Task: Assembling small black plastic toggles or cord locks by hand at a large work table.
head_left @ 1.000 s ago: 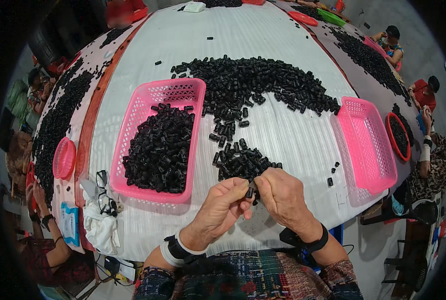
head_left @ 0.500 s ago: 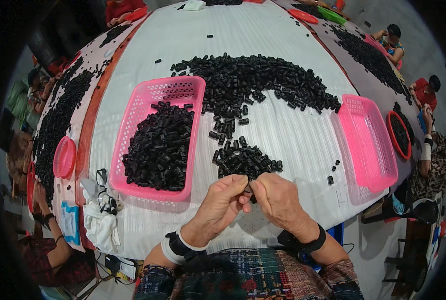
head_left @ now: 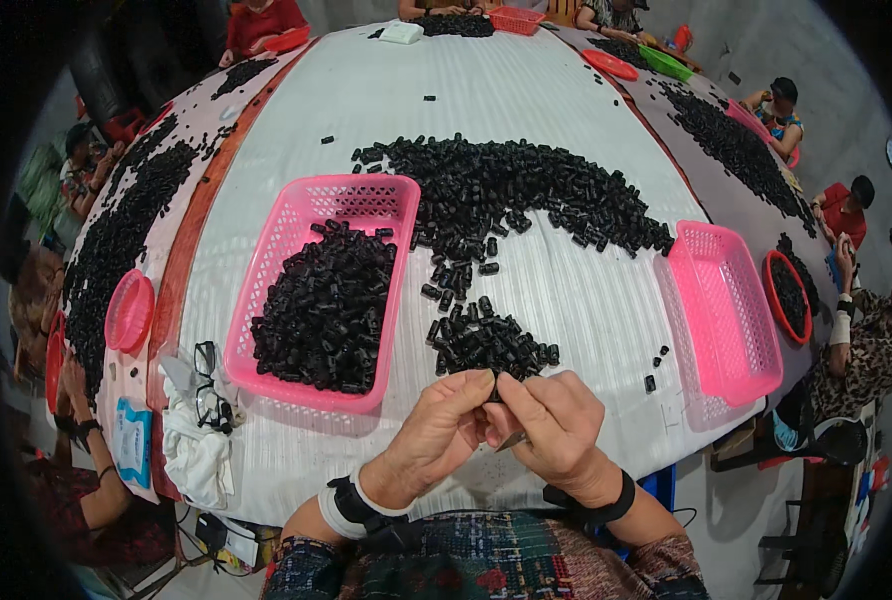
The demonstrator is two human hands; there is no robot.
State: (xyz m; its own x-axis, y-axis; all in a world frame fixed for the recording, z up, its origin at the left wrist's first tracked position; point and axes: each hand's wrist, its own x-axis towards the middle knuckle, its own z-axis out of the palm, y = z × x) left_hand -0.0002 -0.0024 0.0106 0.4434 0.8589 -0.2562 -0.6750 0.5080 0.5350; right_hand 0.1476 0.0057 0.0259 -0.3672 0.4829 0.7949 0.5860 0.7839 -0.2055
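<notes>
Low over the near part of the table, my left hand (head_left: 438, 425) and my right hand (head_left: 558, 428) meet with their fingertips together. Between them is a small black cylindrical part (head_left: 495, 393), mostly covered by fingers and thumbs. My left hand is closed on it in a pinch. The right thumb and forefinger press on the same part from the other side. A thin, flat sliver shows below the right fingers, too small to make out. Just beyond my fingertips lies a small heap of similar black parts (head_left: 486, 340).
Left of my hands stands a pink basket (head_left: 247, 340) full of black parts; another pink basket (head_left: 766, 350) is at right. A larger pile (head_left: 536, 175) spreads beyond. Eyeglasses (head_left: 204, 375) lie on a white cloth (head_left: 196, 455). Other people sit around the table.
The view has tipped up, so the table appears lower. My right fingers have shifted from a tight fist to a more extended pinch, while both hands stay together at the part.
</notes>
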